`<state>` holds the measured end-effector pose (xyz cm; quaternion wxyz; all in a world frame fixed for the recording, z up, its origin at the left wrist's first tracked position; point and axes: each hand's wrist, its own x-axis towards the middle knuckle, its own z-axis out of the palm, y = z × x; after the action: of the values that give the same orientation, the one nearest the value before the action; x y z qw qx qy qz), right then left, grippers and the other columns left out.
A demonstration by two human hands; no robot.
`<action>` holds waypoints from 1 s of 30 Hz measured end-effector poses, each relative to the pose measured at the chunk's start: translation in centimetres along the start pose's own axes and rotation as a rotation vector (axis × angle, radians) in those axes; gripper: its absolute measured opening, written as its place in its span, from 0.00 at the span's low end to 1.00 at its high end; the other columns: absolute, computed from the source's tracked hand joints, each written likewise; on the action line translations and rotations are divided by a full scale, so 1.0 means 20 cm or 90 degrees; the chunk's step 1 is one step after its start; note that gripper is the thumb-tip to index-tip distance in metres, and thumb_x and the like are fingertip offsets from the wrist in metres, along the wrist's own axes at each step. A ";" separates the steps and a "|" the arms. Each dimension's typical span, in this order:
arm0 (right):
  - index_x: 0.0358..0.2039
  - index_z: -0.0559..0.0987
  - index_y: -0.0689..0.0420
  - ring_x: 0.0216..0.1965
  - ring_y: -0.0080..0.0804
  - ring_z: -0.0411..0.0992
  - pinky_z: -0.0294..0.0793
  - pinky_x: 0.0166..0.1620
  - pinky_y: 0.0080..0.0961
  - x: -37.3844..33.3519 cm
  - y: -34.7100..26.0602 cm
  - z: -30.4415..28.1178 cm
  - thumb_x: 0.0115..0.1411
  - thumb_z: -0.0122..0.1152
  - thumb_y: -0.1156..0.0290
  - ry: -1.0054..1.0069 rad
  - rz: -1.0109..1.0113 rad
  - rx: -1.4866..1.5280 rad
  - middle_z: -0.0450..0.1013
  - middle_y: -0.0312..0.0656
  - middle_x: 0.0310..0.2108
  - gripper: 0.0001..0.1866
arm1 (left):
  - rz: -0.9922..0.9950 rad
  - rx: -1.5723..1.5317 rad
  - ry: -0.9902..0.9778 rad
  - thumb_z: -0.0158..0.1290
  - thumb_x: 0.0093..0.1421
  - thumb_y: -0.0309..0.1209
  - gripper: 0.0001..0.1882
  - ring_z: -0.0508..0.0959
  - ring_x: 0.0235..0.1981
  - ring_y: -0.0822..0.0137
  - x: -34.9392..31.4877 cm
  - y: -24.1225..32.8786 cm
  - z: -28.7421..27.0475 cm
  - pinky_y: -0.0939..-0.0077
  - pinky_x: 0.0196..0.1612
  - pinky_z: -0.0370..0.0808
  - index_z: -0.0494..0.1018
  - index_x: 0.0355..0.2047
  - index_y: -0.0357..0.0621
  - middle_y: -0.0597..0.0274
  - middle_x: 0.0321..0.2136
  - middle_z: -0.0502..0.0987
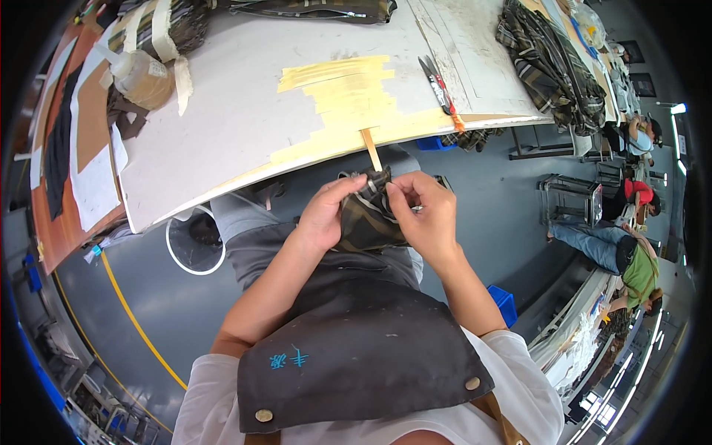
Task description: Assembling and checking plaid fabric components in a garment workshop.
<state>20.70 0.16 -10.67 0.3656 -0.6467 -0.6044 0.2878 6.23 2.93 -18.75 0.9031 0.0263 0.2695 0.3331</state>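
Over my lap, just off the table's near edge, I hold a dark camouflage fabric piece (362, 219) with a lighter strip along its top. My left hand (326, 211) grips its left side, thumb stretched over the upper edge. Thumb and index finger of my right hand (429, 211) pinch the upper right edge. A flat wooden stick (370, 148) juts out from the table edge, and its near end meets the top of the fabric between my hands. Whether the stick's tip goes inside the fabric is hidden.
Yellow tape (348, 96) covers part of the white table (222, 126). Scissors (436, 83) lie to the right, a plastic bottle (141, 80) at left. Plaid fabric (552, 70) hangs over the right edge. A white-rimmed bin (196, 268) stands below; people work at far right.
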 end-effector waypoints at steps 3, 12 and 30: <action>0.24 0.73 0.63 0.19 0.24 0.69 0.67 0.23 0.19 -0.02 0.03 0.00 0.50 0.59 0.78 -0.024 0.038 0.010 0.70 0.41 0.19 0.04 | 0.022 -0.096 -0.045 0.49 0.57 0.32 0.11 0.76 0.34 0.69 0.07 0.02 0.00 0.75 0.39 0.73 0.71 0.37 0.39 0.60 0.33 0.76; 0.25 0.73 0.60 0.17 0.34 0.68 0.67 0.22 0.24 -0.04 0.06 -0.02 0.47 0.60 0.78 0.016 -0.075 -0.081 0.69 0.42 0.17 0.05 | 0.202 0.245 0.042 0.49 0.58 0.29 0.08 0.72 0.26 0.78 0.09 -0.01 0.04 0.82 0.31 0.70 0.72 0.31 0.36 0.67 0.26 0.75; 0.28 0.72 0.62 0.22 0.12 0.66 0.65 0.25 0.10 0.14 0.20 0.07 0.54 0.57 0.75 -0.141 0.166 0.284 0.70 0.31 0.23 0.04 | 0.678 0.977 0.230 0.55 0.48 0.24 0.12 0.74 0.29 0.57 -0.11 -0.03 0.12 0.73 0.31 0.73 0.71 0.35 0.33 0.52 0.34 0.72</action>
<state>22.09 3.18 -14.62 0.3903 -0.5873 -0.4741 0.5272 6.44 1.38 -15.78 0.3137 0.6795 0.5032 0.4321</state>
